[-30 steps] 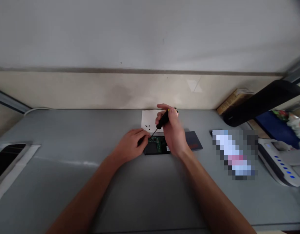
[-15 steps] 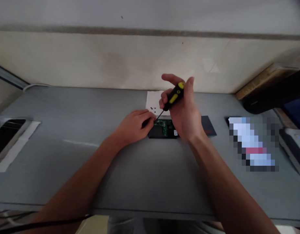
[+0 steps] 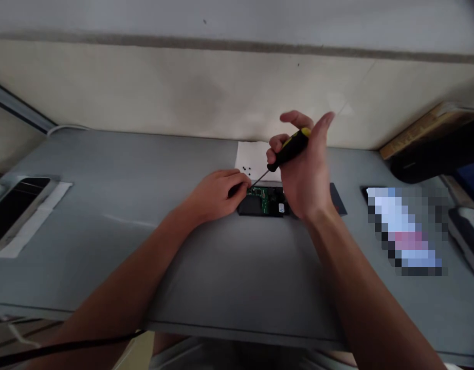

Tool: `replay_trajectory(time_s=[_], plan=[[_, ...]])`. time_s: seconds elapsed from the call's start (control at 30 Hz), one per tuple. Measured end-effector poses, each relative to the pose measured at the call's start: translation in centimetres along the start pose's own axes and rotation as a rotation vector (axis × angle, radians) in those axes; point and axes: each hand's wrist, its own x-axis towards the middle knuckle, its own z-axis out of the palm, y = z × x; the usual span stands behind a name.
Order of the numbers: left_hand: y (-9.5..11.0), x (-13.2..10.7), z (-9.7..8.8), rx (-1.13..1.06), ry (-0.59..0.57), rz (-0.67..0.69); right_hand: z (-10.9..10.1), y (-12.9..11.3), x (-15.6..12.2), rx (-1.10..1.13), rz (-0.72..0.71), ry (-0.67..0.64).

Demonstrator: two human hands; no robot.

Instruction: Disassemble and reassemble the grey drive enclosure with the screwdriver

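Holding a black-and-yellow screwdriver (image 3: 293, 147) in the right hand (image 3: 303, 172): fingers wrapped round the handle, thumb raised, thin shaft angled down-left. Tip sits over the upper-left of a green circuit board (image 3: 262, 199), right by the left hand's fingertips (image 3: 244, 180). Contact can't be confirmed from this view.

Board sits in a black casing (image 3: 252, 206), lying flat on the grey worktop (image 3: 106, 159), nearer its back edge. Left hand (image 3: 216, 196) is half closed, fingers curled down onto the casing's left end.

Just behind the casing, a white paper sheet (image 3: 256, 160) holds a few small black screws (image 3: 247, 169). Right hand partly hides a dark blue card (image 3: 338, 199) at the casing's right.

Well left: black phone (image 3: 19, 210) on a white strip (image 3: 34, 221). Well right: pixelated item (image 3: 404, 231), too blurred to name, and a book (image 3: 427, 131) against the wall. Black cable (image 3: 67, 349) crosses the lower left, below the worktop edge.
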Motion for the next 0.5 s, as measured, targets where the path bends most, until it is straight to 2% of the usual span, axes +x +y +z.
replay_trajectory(time_s=[0.17, 0.27, 0.4, 0.5], plan=[[-0.20, 0.01, 0.11, 0.004, 0.014, 0.028, -0.71, -0.46, 0.21, -0.006, 0.081, -0.011], [-0.34, 0.01, 0.29, 0.034, 0.004, 0.026, -0.66, -0.19, 0.05, -0.061, 0.045, 0.025], [-0.41, 0.04, 0.40, 0.064, -0.015, 0.018, -0.56, 0.40, -0.03, -0.263, -0.027, 0.082], [-0.36, 0.05, 0.35, 0.077, -0.023, 0.013, -0.72, 0.25, 0.06, -0.249, 0.000, 0.058]])
